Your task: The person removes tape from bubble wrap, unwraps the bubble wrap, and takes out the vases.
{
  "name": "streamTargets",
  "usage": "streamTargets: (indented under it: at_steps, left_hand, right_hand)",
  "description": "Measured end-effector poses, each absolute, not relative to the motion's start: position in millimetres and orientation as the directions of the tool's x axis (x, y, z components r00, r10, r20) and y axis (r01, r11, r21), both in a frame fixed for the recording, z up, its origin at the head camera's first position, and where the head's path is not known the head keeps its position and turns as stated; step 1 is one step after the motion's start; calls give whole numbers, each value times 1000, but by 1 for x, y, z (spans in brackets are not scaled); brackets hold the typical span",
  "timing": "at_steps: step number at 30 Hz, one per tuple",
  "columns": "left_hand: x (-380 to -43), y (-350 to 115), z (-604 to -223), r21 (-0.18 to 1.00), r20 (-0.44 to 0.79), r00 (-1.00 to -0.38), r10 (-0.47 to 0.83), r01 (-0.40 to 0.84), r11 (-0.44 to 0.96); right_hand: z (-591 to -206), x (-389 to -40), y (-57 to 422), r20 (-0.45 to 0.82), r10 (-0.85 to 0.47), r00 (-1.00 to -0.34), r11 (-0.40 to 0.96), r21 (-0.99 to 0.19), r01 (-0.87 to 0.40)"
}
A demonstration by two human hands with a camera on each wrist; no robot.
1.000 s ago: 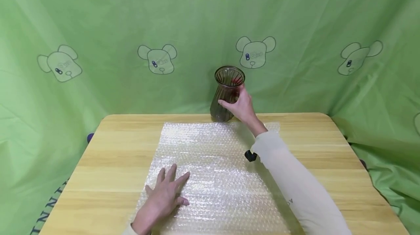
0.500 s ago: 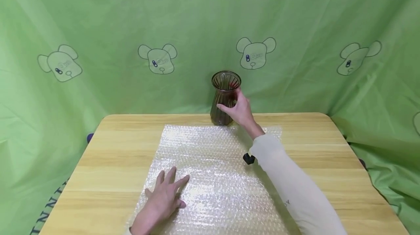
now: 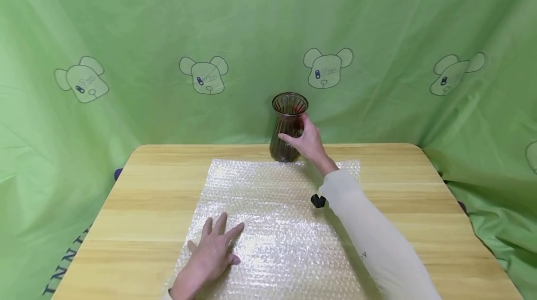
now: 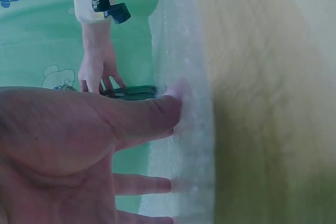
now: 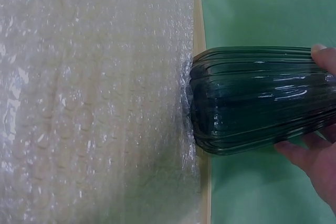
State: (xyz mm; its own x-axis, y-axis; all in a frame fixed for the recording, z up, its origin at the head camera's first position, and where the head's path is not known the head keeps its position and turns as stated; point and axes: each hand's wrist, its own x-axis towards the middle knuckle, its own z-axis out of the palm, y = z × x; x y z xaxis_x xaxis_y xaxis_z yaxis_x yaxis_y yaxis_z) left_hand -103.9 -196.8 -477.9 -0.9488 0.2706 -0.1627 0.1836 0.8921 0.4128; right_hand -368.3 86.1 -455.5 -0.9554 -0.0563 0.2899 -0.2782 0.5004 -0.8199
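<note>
A dark, ribbed glass vase (image 3: 282, 141) stands upright at the table's far edge, its base at the far edge of a sheet of bubble wrap (image 3: 268, 225). My right hand (image 3: 309, 140) grips the vase below its flared rim, thumb on the near side and fingers round the right. In the right wrist view the vase (image 5: 257, 98) meets the edge of the wrap (image 5: 94, 98). With fingers spread, my left hand (image 3: 209, 253) rests on the left part of the wrap. The left wrist view shows its thumb and fingertips touching the sheet.
The bubble wrap lies flat over the middle of a wooden table (image 3: 142, 197). A green curtain (image 3: 251, 20) with bear-head prints hangs right behind the far edge and along both sides. A small black device (image 3: 318, 201) sits at my right wrist.
My right hand has brought the vase slightly lower and nearer, and the wrap's far edge has shifted slightly toward me. The left hand stays nearly in place.
</note>
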Motion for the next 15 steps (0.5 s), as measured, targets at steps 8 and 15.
streamTargets:
  at_steps: [8, 15]
  left_hand:
    - [-108, -198, -482, 399, -160, -944, 288, 205, 894]
    - [-108, -205, -485, 393, -154, -945, 288, 209, 896]
  right_hand:
    - [-459, -369, 87, 261, -83, -962, 515, -815, -266]
    - [-455, -365, 85, 191, -145, -971, 537, -809, -239]
